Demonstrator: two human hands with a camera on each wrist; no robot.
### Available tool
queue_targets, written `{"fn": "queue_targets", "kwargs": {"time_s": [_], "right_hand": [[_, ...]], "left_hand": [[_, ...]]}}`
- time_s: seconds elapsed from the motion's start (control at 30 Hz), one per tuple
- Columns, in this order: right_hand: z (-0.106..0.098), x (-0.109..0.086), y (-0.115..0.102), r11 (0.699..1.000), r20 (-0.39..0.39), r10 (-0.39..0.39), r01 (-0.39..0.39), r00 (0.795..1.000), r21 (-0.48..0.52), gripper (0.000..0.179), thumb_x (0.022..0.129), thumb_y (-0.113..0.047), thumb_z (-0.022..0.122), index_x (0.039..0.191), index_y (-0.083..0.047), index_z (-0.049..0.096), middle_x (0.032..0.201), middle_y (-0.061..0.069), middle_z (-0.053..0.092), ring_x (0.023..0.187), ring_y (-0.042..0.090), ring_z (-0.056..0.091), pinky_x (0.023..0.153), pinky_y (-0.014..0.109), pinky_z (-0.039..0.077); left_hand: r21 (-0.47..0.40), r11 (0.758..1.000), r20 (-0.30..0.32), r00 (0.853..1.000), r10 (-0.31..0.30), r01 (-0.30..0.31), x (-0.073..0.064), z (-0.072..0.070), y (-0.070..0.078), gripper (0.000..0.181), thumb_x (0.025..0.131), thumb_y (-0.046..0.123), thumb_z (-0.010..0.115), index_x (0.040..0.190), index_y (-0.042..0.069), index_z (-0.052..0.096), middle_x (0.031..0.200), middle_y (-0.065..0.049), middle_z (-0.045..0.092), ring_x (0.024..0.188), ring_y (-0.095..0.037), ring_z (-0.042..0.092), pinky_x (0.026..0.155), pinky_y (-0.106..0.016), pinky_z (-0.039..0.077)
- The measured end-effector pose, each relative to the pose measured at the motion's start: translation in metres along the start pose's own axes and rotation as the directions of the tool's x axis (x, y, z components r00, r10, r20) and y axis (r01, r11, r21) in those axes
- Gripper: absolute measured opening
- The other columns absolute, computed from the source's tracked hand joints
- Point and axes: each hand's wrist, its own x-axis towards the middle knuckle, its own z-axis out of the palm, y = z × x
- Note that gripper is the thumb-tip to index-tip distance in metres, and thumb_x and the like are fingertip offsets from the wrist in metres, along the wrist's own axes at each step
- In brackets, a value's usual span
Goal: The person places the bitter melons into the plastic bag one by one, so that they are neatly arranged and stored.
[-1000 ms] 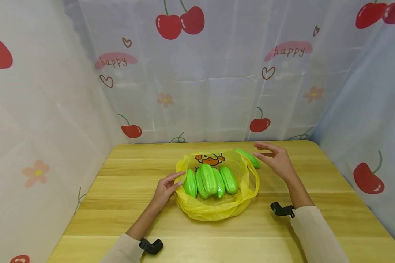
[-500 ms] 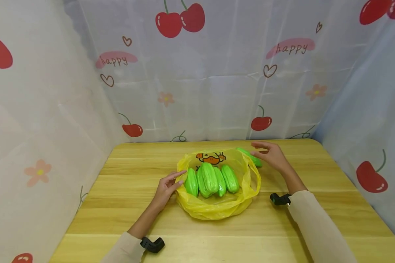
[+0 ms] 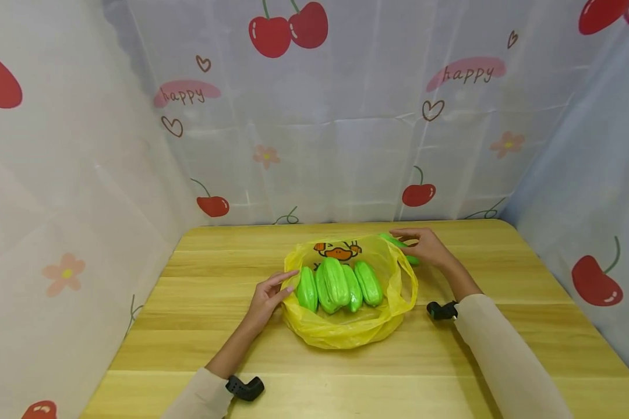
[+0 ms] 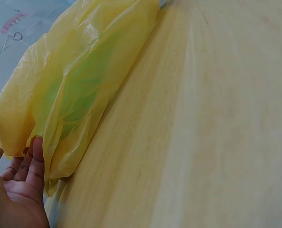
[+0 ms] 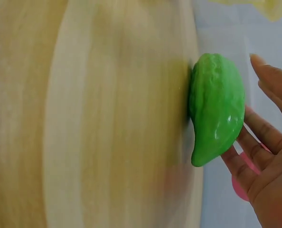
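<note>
A yellow plastic bag (image 3: pixel 340 336) with a duck print lies on the table, its mouth facing up and toward me. Several glossy green bitter melons (image 3: pixel 335 284) are inside it. My left hand (image 3: pixel 264 297) touches the bag's left rim, fingertips against the film and thumb apart from the index finger. Behind the bag's right side lies one more bitter melon (image 5: pixel 218 107), ridged, with a pointed end. Around it reaches my right hand (image 3: pixel 428 248), fingers extended along its far side. In the right wrist view the thumb stands off from the melon.
The wooden table (image 3: pixel 199 337) carries the bag and the loose melon. A pale curtain (image 3: pixel 320 174) printed with cherries and flowers hangs behind the table and on both sides. On each wrist sits a small black camera (image 3: pixel 245 389). The bag's loop handle (image 3: pixel 407 282) sticks out toward the right.
My right hand has moved left and slightly down to the loose bitter melon, now covering part of it. The left hand stays at the bag's rim. The view has shifted slightly.
</note>
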Motion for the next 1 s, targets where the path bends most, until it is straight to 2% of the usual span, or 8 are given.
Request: {"fn": "queue_targets", "kwargs": {"time_s": [0.13,0.3,0.57,0.8,1.0], "right_hand": [[0.0000,0.0000,0.0014,0.998,0.003,0.012,-0.011,1.000,-0.064,0.052,0.093,-0.004,0.073,0.142,-0.001,0.058,0.134,0.024,0.062,0.113,0.042,0.062,0.093,0.054,0.054],[0.0000,-0.0011,0.0023,0.994,0.010,0.037,-0.036,0.999,-0.101,0.054,0.094,-0.004,0.069,0.146,0.001,0.053,0.133,0.026,0.062,0.108,0.041,0.063,0.092,0.055,0.054],[0.0004,-0.0028,-0.0017,0.997,0.024,0.032,-0.030,0.999,-0.076,0.056,0.095,-0.009,0.069,0.149,-0.003,0.051,0.135,0.029,0.060,0.113,0.045,0.062,0.093,0.057,0.054],[0.0036,0.0020,0.0009,0.996,0.060,0.020,-0.014,0.998,-0.091,0.060,0.094,-0.001,0.068,0.150,-0.002,0.048,0.134,0.030,0.060,0.109,0.047,0.065,0.092,0.056,0.055],[0.0041,0.0008,0.0018,0.994,0.049,0.037,-0.032,0.998,-0.102,0.058,0.095,-0.004,0.069,0.149,-0.002,0.049,0.134,0.030,0.060,0.106,0.046,0.067,0.089,0.053,0.057]], "left_hand": [[0.008,1.000,0.003,1.000,0.005,-0.005,0.0010,0.0008,0.0017,0.038,0.100,-0.002,0.059,0.136,-0.011,0.057,0.139,-0.031,0.054,0.137,-0.034,0.046,0.112,-0.021,0.036],[0.009,1.000,-0.003,1.000,-0.009,0.009,0.0008,0.0004,0.0018,0.037,0.100,0.000,0.060,0.136,-0.009,0.059,0.139,-0.029,0.054,0.137,-0.029,0.047,0.112,-0.021,0.037],[0.014,1.000,-0.002,1.000,0.001,-0.001,-0.0002,0.0002,0.0001,0.037,0.101,0.000,0.059,0.136,-0.009,0.059,0.139,-0.030,0.054,0.137,-0.027,0.047,0.113,-0.021,0.036],[0.006,1.000,-0.002,1.000,-0.002,0.002,-0.0012,-0.0002,-0.0017,0.037,0.100,0.000,0.060,0.136,-0.009,0.058,0.138,-0.030,0.054,0.136,-0.028,0.047,0.114,-0.022,0.034],[0.017,1.000,0.002,1.000,0.005,-0.005,-0.0002,-0.0008,-0.0014,0.037,0.101,0.001,0.060,0.137,-0.008,0.058,0.139,-0.030,0.054,0.136,-0.028,0.047,0.113,-0.022,0.036]]}}
